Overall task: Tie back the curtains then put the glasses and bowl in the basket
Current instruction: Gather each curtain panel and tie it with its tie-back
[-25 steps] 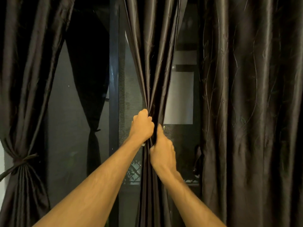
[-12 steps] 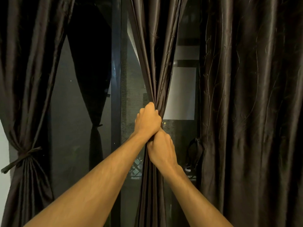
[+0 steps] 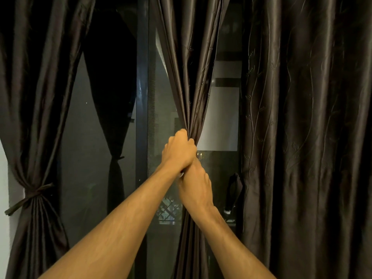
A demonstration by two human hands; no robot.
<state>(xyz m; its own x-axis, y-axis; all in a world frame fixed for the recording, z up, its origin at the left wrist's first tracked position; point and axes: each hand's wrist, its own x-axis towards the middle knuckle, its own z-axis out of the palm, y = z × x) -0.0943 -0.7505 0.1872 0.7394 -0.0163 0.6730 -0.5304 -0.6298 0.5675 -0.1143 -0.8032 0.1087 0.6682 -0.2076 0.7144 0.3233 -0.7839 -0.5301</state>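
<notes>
The left hand point(image 3: 179, 151) is clenched around the gathered middle curtain point(image 3: 191, 77). The right hand point(image 3: 196, 188) grips the same bunch directly below, touching the left. The left curtain point(image 3: 38, 97) is tied with a band point(image 3: 30, 196).

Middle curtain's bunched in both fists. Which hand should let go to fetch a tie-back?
Probably the right hand: it grips lower on the middle curtain, nearer the dark strap hanging by the right curtain. The left hand, clamped above, can hold the gather.
</notes>
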